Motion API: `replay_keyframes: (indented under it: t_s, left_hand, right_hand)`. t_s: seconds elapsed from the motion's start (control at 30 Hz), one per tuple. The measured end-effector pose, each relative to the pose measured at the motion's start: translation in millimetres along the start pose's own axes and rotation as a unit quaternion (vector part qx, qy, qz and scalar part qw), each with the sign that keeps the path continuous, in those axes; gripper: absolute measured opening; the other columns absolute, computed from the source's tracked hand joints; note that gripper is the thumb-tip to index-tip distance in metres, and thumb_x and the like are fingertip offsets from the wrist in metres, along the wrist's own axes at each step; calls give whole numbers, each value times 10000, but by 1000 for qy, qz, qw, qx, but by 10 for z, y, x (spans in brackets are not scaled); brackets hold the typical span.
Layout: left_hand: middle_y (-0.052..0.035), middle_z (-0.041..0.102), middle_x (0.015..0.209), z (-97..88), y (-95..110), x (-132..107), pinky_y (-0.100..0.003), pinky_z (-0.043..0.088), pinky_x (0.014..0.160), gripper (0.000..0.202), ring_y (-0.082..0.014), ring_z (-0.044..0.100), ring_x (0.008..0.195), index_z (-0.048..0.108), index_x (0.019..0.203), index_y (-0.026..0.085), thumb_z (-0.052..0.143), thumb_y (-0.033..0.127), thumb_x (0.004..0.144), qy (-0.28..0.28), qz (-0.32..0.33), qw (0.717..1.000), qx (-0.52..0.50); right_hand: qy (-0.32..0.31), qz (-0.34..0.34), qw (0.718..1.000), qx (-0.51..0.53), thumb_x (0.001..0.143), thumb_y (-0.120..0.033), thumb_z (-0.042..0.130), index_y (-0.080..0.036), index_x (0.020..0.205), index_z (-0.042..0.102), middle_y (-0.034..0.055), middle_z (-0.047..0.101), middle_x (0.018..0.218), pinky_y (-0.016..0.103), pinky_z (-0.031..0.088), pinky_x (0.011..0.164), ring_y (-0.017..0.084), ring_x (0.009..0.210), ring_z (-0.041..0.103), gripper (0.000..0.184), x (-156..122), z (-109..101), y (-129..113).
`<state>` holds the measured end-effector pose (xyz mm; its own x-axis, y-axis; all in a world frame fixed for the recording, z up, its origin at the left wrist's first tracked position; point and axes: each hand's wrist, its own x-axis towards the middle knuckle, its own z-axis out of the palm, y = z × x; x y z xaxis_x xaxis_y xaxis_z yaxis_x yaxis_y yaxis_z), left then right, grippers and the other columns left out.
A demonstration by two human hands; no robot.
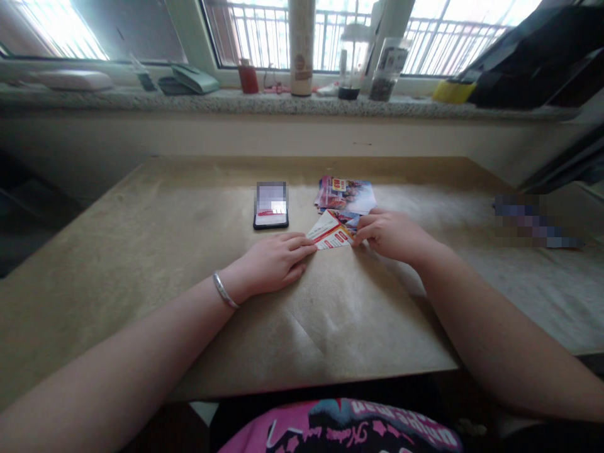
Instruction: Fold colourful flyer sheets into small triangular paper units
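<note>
A small printed leaflet (pixel 329 234), white with red and orange print, lies folded to a point on the table between my hands. My left hand (pixel 277 263) rests flat with its fingers stretched out, the fingertips touching the leaflet's left corner. At the opposite corner, my right hand (pixel 389 233) has its thumb and fingers closed on the paper's edge. Just behind the leaflet is a loose stack of colourful printed flyers (pixel 349 196). To the left of the stack, a smartphone (pixel 270 220) lies face up with its screen lit.
The table (pixel 141 251) has a pale, slightly creased cover. At the far right lies a blurred dark item (pixel 538 223). Along the windowsill (pixel 264 107) stand a red bottle (pixel 248 78), a tall container (pixel 301 50), clear jars, a green case (pixel 194 78) and a yellow object (pixel 453 91).
</note>
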<state>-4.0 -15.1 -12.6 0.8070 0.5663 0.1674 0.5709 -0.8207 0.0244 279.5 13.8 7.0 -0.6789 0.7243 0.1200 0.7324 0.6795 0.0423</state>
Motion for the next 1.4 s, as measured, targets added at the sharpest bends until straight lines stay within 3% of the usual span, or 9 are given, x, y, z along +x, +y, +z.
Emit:
replay_keyframes:
  t_s: [0.5,0.63,0.77,0.9,1.03,1.4]
  left_hand:
    - [-96,563,1316,13,-18,-2,-398,432,1046,403,-237,496,1239,537,1301,167,472,273,918,12,9,1000,1]
    - [-91,559,1317,10,-19,-1,-394,427,1045,410,-235,496,1229,527,1309,171,471,275,916,10,10,1000,3]
    - [-82,563,1308,-4,-7,10,-385,429,1035,414,-227,507,1196,519,1317,178,467,263,915,5,17,1000,4]
    - [-86,578,1277,-2,-1,27,-388,432,1021,403,-227,518,1166,531,1306,182,471,260,915,13,27,999,12]
    - [-91,586,1254,19,-8,40,-403,428,1015,403,-232,518,1150,529,1306,188,472,263,914,17,30,999,16]
    - [-82,580,1281,-2,-8,25,-401,431,1013,364,-233,521,1158,553,1260,182,457,262,918,20,30,999,22]
  right_hand:
    - [-29,29,999,22,747,-31,467,-286,800,759,-38,733,948,259,401,667,143,821,641,392,-68,8,171]
    - [-15,32,999,1,774,-79,485,-267,794,760,-12,733,920,271,415,683,167,840,638,334,-67,-17,89]
    - [37,46,998,-17,819,-147,489,-256,865,758,21,730,903,291,429,689,192,839,626,294,-28,-21,-42]
    - [70,-35,996,51,852,-174,489,-285,1026,739,34,713,1041,291,450,785,177,899,625,325,50,73,-189]
    - [62,-71,993,65,880,-201,477,-278,1040,729,51,696,1048,307,452,807,187,921,613,309,122,166,-324]
    - [44,-57,995,65,843,-153,477,-282,1060,705,44,667,1088,313,440,815,204,982,574,340,154,151,-362]
